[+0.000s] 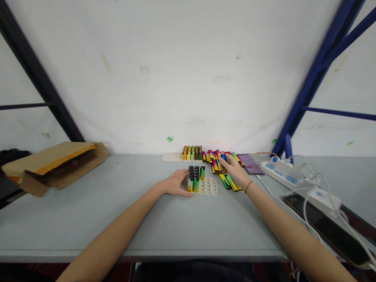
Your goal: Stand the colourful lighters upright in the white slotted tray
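A white tray point(209, 187) with round hollows lies on the table. Upright batteries point(193, 179) with black tops and yellow-green sides fill its left part, and one more battery point(202, 173) stands at the back. My left hand point(175, 183) rests at the tray's left side, fingers and thumb spread around the edge of the battery rows. Over a loose heap of colourful batteries point(216, 166), my right hand point(232, 167) pinches a blue battery point(224, 157) between thumb and fingers. Some batteries lie hidden under this hand.
Behind stand a block of upright yellow and brown batteries point(192, 152) and another white tray point(172, 157) by the wall. A paper bag point(55, 164) lies left. On the right are a purple flat object point(251, 164), a power strip point(289, 177), white cables and a phone point(329, 227).
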`<state>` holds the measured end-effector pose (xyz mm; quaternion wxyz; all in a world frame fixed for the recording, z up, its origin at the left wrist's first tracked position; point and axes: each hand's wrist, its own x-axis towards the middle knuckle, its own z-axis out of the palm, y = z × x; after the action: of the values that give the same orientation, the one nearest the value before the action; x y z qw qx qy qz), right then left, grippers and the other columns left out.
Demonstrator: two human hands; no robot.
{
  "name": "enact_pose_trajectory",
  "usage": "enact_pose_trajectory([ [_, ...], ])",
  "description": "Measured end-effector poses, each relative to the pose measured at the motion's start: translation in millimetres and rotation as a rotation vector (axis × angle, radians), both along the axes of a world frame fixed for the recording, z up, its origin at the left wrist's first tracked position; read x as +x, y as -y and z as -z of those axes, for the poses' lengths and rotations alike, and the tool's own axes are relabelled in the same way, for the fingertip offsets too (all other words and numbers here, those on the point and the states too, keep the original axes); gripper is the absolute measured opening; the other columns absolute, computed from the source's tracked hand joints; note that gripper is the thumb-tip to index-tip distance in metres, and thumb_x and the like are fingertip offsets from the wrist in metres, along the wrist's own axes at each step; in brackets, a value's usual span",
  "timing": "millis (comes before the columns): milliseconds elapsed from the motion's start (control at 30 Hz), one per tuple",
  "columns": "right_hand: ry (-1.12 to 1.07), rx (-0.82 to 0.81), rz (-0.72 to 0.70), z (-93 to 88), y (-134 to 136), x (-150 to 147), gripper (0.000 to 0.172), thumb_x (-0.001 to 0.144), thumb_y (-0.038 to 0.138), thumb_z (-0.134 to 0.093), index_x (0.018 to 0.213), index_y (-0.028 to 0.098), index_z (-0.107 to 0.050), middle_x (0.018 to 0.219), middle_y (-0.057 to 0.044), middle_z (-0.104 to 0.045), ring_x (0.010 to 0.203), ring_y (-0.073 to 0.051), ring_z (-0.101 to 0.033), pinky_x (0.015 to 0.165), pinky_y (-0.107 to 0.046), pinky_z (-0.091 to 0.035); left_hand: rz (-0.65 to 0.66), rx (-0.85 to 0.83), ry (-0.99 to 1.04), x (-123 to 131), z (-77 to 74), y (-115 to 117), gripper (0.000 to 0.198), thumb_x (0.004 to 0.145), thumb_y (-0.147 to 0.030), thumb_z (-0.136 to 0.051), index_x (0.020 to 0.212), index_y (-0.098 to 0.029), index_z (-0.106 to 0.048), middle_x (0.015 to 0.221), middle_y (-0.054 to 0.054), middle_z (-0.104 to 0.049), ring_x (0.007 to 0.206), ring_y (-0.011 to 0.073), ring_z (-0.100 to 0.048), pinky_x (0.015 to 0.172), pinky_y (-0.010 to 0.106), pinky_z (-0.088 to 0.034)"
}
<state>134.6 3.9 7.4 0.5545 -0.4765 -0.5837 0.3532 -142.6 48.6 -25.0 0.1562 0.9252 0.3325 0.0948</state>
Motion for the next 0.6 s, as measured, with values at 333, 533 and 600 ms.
enact_pose_trajectory([
  [333, 0.252, 0.077, 0.167, 8.4, 2, -9, 0.046, 0.086, 0.062, -0.042, 0.062, 0.023, -0.04, 0.054, 0.002, -0.042, 0.051, -0.014, -0.041, 0.05, -0.028, -0.034, -0.012, -0.002, -0.029, 2, -3.0, 3, 0.104, 0.065, -0.066, -0.071, 0.142, -0.006, -0.034, 0.147, 0.022, -0.035, 0.136, 0.0391, -0.029, 0.115, 0.048, -0.02],
  [533, 0.26, 0.162, 0.063, 12.7, 2, -15, 0.04, 0.09, 0.059, -0.037, 0.072, 0.023, -0.043, 0.056, 0.002, -0.048, 0.052, -0.015, -0.046, 0.054, -0.029, -0.037, 0.0, 0.007, -0.03, 1, -2.1, 2, 0.102, 0.066, -0.068, -0.069, 0.143, -0.011, -0.033, 0.148, 0.019, -0.035, 0.136, 0.0378, -0.029, 0.115, 0.047, -0.02],
  [600, 0.188, 0.146, 0.054, 16.6, 0, -17, 0.041, 0.088, 0.061, -0.039, 0.072, 0.023, -0.042, 0.056, 0.003, -0.045, 0.048, -0.013, -0.041, 0.049, -0.028, -0.034, 0.003, 0.019, -0.03, 1, -1.2, 2, 0.102, 0.066, -0.068, -0.068, 0.143, -0.011, -0.033, 0.147, 0.019, -0.036, 0.135, 0.0373, -0.03, 0.114, 0.047, -0.021],
])
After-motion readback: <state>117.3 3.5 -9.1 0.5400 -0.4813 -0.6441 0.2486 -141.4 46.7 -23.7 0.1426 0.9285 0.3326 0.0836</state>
